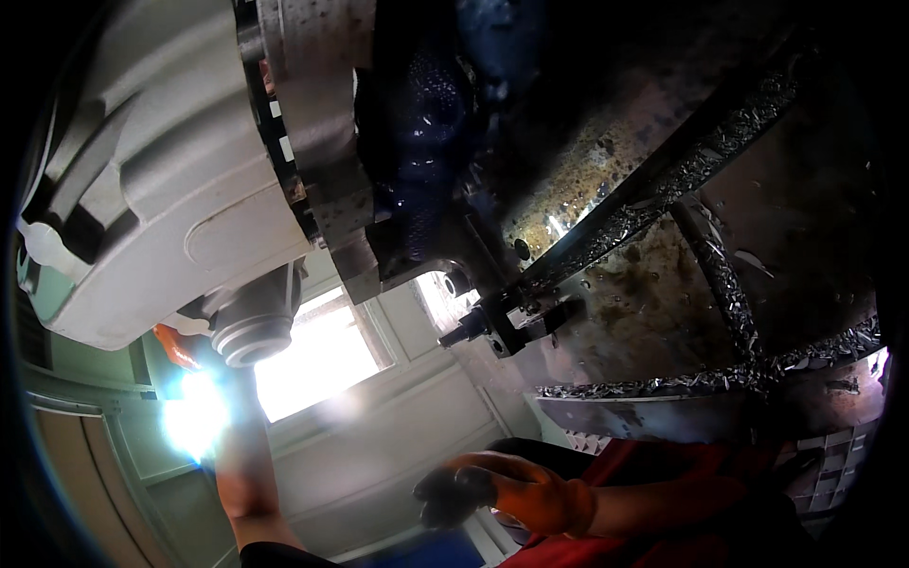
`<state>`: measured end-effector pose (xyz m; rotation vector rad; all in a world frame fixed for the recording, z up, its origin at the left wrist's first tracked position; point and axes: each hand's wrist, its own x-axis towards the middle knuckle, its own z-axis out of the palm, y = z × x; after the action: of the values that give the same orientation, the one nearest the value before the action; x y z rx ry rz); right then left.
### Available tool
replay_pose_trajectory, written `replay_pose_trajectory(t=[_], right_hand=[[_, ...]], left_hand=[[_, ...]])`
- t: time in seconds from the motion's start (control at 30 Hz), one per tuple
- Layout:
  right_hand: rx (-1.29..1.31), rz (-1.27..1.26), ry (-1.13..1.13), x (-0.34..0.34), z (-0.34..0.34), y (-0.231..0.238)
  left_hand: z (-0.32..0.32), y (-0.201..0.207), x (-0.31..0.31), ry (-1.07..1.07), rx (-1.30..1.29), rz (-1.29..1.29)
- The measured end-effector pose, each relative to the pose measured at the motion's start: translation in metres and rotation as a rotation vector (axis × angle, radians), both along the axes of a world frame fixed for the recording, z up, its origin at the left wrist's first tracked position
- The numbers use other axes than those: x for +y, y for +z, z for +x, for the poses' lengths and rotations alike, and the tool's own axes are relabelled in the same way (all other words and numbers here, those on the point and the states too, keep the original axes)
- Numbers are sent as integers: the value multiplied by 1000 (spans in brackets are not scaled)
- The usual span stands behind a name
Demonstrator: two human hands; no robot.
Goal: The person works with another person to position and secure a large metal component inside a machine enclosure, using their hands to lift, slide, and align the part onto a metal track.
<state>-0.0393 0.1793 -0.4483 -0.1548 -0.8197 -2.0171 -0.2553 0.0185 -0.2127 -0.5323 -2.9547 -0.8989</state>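
My left forearm [248, 481] reaches up at the lower left toward a very bright light [197, 417]. The glare hides the fingers, so what this hand holds cannot be made out. An orange piece [176, 346] shows just above the light. My right hand [516, 492], in an orange glove with dark fingertips, hangs at the lower middle, below the machine. Its fingers are loosely bent and apart, with nothing visible in them. Above it, a dark metal block with a bolt-like stub [488, 327] sits at the machine's lower end.
A large pale machine housing [189, 170] fills the upper left, with a ribbed grey nozzle-like end [251, 327] underneath. Metal shavings line the ledges [729, 293] of the stained, wet panels at right. Red cloth [644, 473] lies around my right arm. A bright window [317, 360] is behind.
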Motion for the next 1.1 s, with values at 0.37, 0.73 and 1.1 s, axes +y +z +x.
replay_pose_trajectory(t=[0.37, 0.73, 1.1], right_hand=[[129, 158, -34, 0, 8, 3], [-7, 20, 55, 4, 0, -1], [-21, -52, 45, -12, 10, 4]], left_hand=[[-6, 39, -10, -59, -69, -234], [-1, 44, -64, 29, 406, -672], [2, 56, -86, 75, 505, -965]])
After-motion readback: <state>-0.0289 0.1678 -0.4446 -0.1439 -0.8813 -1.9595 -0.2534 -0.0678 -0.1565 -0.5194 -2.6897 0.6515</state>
